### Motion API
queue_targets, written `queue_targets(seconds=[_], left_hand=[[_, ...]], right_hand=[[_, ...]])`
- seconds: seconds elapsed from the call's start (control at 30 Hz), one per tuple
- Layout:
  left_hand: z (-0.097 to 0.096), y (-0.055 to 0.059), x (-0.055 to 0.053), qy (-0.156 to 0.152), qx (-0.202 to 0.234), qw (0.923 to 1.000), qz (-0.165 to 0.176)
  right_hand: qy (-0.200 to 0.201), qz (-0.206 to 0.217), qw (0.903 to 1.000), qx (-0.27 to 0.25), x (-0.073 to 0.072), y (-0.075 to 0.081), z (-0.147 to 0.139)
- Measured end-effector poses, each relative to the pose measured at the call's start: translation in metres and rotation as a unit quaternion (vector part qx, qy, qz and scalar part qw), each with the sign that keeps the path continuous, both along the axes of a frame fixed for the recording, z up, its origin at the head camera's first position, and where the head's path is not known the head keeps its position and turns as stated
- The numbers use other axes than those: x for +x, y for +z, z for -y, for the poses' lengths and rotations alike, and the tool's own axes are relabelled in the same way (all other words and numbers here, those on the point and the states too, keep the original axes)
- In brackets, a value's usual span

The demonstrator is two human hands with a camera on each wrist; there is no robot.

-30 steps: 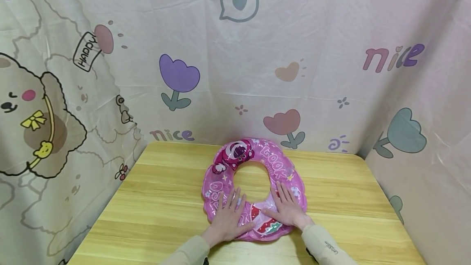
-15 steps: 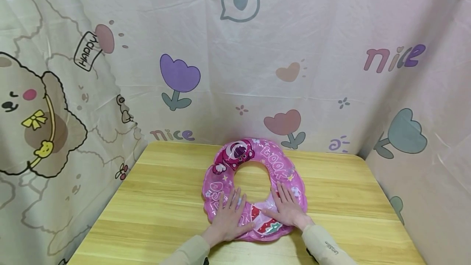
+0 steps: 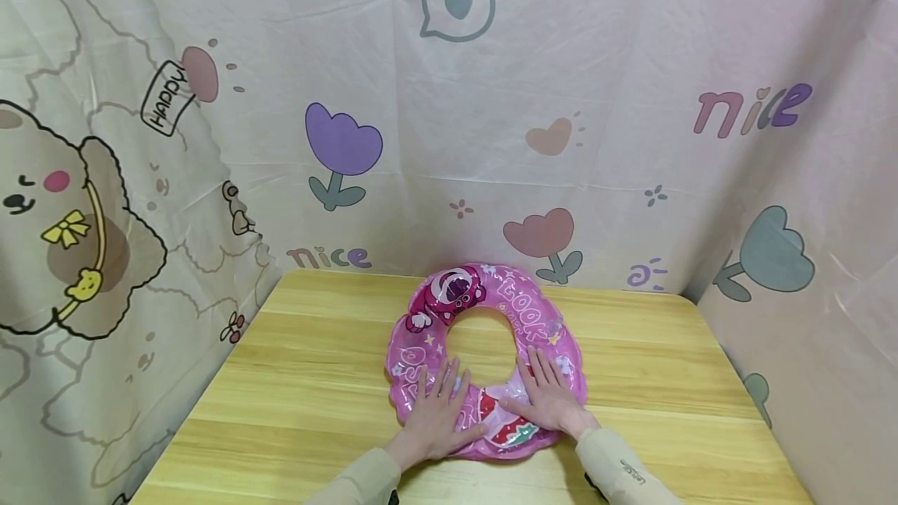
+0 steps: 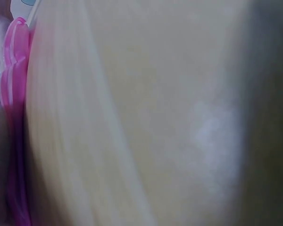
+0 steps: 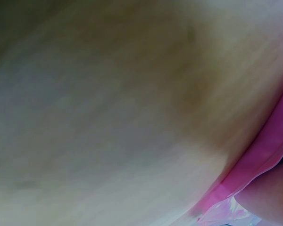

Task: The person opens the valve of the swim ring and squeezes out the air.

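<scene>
A pink inflatable swim ring [image 3: 515,294] lies flat on the wooden table, printed with a purple-pink bear, white lettering and a strawberry. My left hand [image 3: 436,415] rests on its near left part, fingers straight and spread, thumb pointing right. On the near right part lies my right hand [image 3: 550,400], its fingers also straight and its thumb toward the left hand. Both palms are hidden from above. In the left wrist view the ring's pink edge [image 4: 16,84] runs down the left side; in the right wrist view its pink edge [image 5: 257,155] crosses the lower right corner.
The light wooden table [image 3: 302,357] extends to both sides of the ring and shows through its hole. Behind it hangs a pale printed curtain [image 3: 449,115] with tulips and words, close to the table's back edge. More printed cloth [image 3: 182,271] hangs at the left and right.
</scene>
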State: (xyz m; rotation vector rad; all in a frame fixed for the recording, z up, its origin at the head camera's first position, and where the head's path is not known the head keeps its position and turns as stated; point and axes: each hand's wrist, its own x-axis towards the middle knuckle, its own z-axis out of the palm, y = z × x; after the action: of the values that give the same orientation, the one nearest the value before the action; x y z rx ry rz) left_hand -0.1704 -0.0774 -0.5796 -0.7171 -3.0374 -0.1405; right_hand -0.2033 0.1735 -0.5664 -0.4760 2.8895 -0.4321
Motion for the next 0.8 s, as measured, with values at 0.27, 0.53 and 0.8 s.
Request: queue_targets(seconds=[0.27, 0.53, 0.8], left_hand=[[-0.0003, -0.0006, -0.0002, -0.001, 0.001, 1.0000, -0.001], [-0.0006, 0.0001, -0.0003, 0.000, -0.001, 1.0000, 0.000], [-0.0005, 0.0002, 0.0000, 0.001, 0.000, 1.0000, 0.000]], right_hand=[[0.001, 0.003, 1.0000, 0.007, 0.0005, 0.0016, 0.0005], [0.003, -0.001, 1.0000, 0.009, 0.0014, 0.0026, 0.0007], [0.013, -0.017, 0.9997, -0.015, 0.0016, 0.0006, -0.0015]])
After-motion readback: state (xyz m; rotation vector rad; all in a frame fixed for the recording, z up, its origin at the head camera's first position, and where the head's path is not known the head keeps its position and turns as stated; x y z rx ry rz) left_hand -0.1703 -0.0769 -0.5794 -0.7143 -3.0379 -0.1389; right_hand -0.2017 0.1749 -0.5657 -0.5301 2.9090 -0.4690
